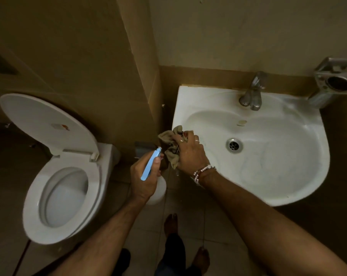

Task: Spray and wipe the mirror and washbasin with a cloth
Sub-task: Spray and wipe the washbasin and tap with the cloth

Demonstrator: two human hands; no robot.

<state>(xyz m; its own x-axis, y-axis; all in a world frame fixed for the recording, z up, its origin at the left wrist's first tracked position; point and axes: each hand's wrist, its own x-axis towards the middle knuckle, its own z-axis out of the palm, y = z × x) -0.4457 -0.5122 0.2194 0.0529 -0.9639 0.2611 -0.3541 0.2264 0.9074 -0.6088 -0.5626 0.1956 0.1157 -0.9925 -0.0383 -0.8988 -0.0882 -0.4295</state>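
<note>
Cloth and spray at the white basin (188, 100)

Our right hand (190, 154) clutches a crumpled beige cloth (168, 136) (basin bowl bare); our left hand (146, 176) grips the slim blue spray bottle (150, 166).

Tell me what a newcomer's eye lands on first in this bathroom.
First the two hands at the centre: the right hand grips a crumpled beige cloth at the left rim of the white washbasin, while the left hand holds a spray bottle with a light blue top just beside it. Next, the toilet on the left, lid raised.
</note>
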